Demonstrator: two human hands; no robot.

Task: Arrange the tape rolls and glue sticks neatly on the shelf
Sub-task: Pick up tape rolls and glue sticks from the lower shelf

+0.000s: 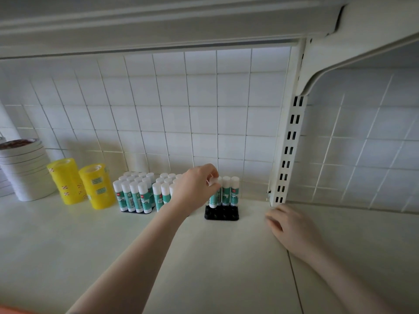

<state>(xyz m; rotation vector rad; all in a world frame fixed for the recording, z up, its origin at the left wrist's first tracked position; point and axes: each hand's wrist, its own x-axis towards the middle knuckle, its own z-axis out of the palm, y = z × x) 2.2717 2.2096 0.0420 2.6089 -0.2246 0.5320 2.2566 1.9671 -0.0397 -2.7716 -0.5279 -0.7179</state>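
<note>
White square tiles back a pale shelf (204, 257) under an upper shelf. At the rear, the left hand (195, 189) pinches the white cap of a glue stick (213, 196), which stands upright, long axis vertical, in the back row of a black holder (221, 214); two more sticks (230, 191) stand just beside it. Each has a white cap and a teal-and-white label. The holder's front sockets look unfilled, though they are dark. Left of it stand fuller groups of sticks (133, 193), two stacks of yellow tape rolls (84, 184) and white rolls (25, 168). The right hand (292, 230) rests on the shelf with relaxed fingers by the slotted upright (288, 150). Bare shelf spreads toward the viewer.
</note>
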